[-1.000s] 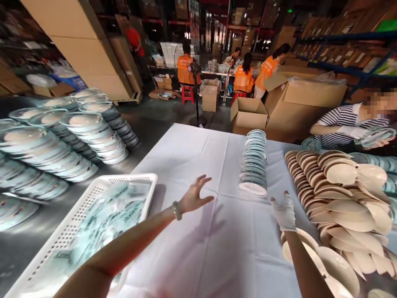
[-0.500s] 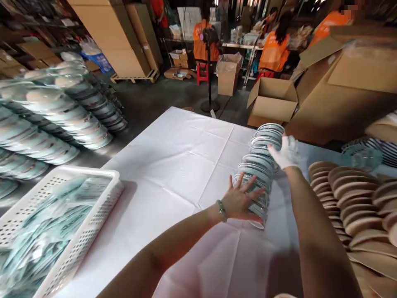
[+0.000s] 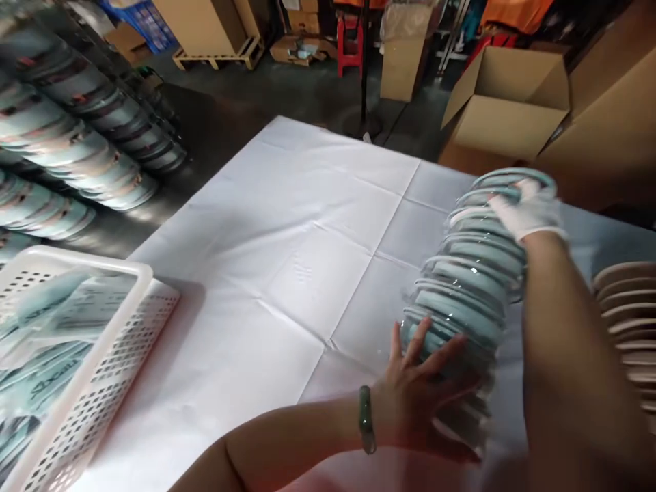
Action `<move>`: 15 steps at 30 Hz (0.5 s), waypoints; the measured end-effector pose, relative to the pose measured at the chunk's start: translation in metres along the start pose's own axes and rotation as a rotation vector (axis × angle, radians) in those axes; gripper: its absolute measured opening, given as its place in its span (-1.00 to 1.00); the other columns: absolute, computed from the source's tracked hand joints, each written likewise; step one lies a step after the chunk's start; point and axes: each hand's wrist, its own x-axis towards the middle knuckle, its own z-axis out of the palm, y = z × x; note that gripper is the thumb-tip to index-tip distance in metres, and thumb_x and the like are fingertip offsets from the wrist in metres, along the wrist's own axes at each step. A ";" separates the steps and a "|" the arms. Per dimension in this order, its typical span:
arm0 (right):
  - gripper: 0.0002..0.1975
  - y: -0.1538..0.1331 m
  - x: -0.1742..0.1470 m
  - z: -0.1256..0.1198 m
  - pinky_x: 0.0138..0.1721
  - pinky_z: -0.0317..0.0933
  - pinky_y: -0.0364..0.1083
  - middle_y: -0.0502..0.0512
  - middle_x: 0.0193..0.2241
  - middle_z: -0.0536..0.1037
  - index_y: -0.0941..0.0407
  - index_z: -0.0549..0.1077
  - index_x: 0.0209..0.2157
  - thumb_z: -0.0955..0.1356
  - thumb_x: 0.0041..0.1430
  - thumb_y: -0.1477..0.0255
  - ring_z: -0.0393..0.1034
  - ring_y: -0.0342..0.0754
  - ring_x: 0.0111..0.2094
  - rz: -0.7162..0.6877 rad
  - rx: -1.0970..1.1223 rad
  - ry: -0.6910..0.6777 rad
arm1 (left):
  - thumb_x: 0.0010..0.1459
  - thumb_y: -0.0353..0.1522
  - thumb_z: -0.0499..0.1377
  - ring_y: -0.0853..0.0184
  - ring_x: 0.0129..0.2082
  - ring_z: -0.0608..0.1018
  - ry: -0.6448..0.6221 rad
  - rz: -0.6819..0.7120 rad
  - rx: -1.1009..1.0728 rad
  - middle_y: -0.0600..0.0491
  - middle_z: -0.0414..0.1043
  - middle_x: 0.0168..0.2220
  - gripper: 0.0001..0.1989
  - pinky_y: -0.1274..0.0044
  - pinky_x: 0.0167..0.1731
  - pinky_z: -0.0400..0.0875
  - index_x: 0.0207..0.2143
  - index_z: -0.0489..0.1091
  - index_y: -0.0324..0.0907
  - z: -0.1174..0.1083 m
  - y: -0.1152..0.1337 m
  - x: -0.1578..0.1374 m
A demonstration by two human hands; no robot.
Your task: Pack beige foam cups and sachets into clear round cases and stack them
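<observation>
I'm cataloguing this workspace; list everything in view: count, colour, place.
plate stack: one, teal, right
table: one, white, centre
basket: one, white, left
packets: several, teal, in basket
dish stacks: several, teal, left
dishes: one row, tan, right
boxes: several, brown, top
pallet: one, yellowish, top
crate: one, blue, top
stool: one clear, red, top
stand: one, dark, top
clothing: two patches, orange, top
bracelet: one, green, left wrist
left hand: one, bare, on plate stack
right hand: one, gloved white, on plate stack
</observation>
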 end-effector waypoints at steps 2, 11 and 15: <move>-0.19 -0.025 -0.060 -0.005 0.00 0.10 0.11 0.49 0.15 0.25 0.18 0.24 0.29 0.18 0.26 -0.13 0.17 0.26 0.19 0.051 0.135 -0.118 | -0.11 0.29 0.24 -0.45 0.40 -0.22 -0.008 0.009 0.016 -0.03 -0.21 0.48 0.07 -0.32 0.18 -0.23 0.40 0.08 0.14 0.008 0.009 -0.055; -0.36 -0.166 -0.353 -0.035 -0.03 0.14 0.14 0.35 0.00 0.40 0.08 0.33 0.20 0.27 0.24 -0.02 0.24 0.25 0.05 -0.080 0.156 -0.093 | -0.15 0.33 0.21 -0.44 0.36 0.03 -0.095 -0.157 0.233 -0.09 -0.01 0.43 0.10 -0.27 0.19 -0.11 0.40 0.04 0.19 0.008 0.083 -0.374; -0.35 -0.212 -0.433 -0.045 0.04 0.10 0.21 0.36 0.04 0.40 0.08 0.33 0.21 0.26 0.23 -0.03 0.22 0.26 0.07 -0.089 0.249 -0.148 | -0.10 0.34 0.17 -0.46 0.34 0.04 -0.177 -0.220 0.257 -0.15 -0.02 0.43 0.05 -0.27 0.15 -0.01 0.38 0.10 0.16 0.007 0.109 -0.460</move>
